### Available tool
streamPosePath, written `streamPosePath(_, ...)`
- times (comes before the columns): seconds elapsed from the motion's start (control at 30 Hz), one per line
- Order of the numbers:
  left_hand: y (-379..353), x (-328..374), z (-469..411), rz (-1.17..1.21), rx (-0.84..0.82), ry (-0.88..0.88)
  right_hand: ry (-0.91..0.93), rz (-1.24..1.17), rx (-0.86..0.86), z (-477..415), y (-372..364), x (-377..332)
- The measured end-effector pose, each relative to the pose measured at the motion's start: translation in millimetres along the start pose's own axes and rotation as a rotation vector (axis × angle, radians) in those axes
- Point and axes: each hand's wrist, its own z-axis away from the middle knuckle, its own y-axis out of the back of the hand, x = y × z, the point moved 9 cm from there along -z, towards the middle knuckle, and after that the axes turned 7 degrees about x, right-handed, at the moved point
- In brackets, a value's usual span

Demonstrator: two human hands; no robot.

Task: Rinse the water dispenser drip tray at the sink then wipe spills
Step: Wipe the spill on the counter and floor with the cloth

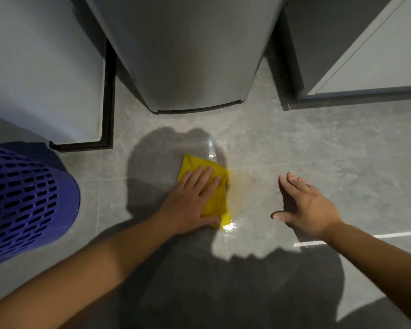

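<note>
A folded yellow cloth (220,200) lies on the grey tiled floor (318,148) in front of the grey water dispenser base (188,67). My left hand (190,198) presses flat on the cloth with straight fingers. A thin film of water (211,149) glints on the tiles just beyond the cloth, and a wet shine (230,227) shows at the cloth's near corner. My right hand (304,205) is spread open to the right of the cloth, palm down at the floor, holding nothing. No drip tray is in view.
A blue perforated plastic basket (26,200) stands at the left. A white cabinet with a dark plinth (45,79) is behind it. Another pale cabinet (365,55) stands at the right of the dispenser. A white line (389,235) marks the floor at the right.
</note>
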Motion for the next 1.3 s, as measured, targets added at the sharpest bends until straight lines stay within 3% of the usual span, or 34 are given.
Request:
streamPosePath(0.1, -15, 18, 50, 0.06, 0.03, 0.042, 0.036, 0.056, -0.123, 3, -7, 9)
streamPosePath(0.2, -20, 7, 83, 0.105, 0.07, 0.208, 0.039, 0.077, -0.091, 4, -13, 8)
streamPosePath(0.33, -6, -41, 54, 0.11, 0.067, 0.493, 0.027, 0.031, -0.09, 4, -12, 8)
streamPosePath(0.4, 1, -72, 19, 0.115, 0.012, 0.53, 0.024, 0.013, -0.097, 4, -12, 6)
streamPosePath(0.47, 9, -89, -26, 0.086, -0.051, 0.393, 0.023, 0.005, -0.098, 4, -12, 4)
streamPosePath(0.53, 15, -79, -68, -0.009, -0.12, 0.129, 0.025, 0.012, -0.092, 5, -11, 2)
streamPosePath(0.67, 12, 3, -88, -0.163, -0.109, -0.356, 0.021, 0.011, -0.086, 6, -6, -1)
streamPosePath(0.73, 6, 42, -62, -0.12, -0.051, -0.484, 0.018, 0.01, -0.088, 7, -4, -3)
streamPosePath(0.8, -2, 60, -27, -0.08, -0.035, -0.479, 0.013, 0.015, -0.091, 8, -2, -5)
streamPosePath(0.9, -15, 61, 34, -0.019, -0.025, -0.299, -0.002, 0.012, -0.098, 10, -1, -5)
streamPosePath(1.1, -47, 53, 161, 0.168, -0.048, 0.408, 0.002, 0.023, -0.1, 8, -4, -6)
streamPosePath(1.3, -45, 75, 126, 0.245, -0.037, 0.761, 0.006, -0.004, -0.087, 5, -6, -3)
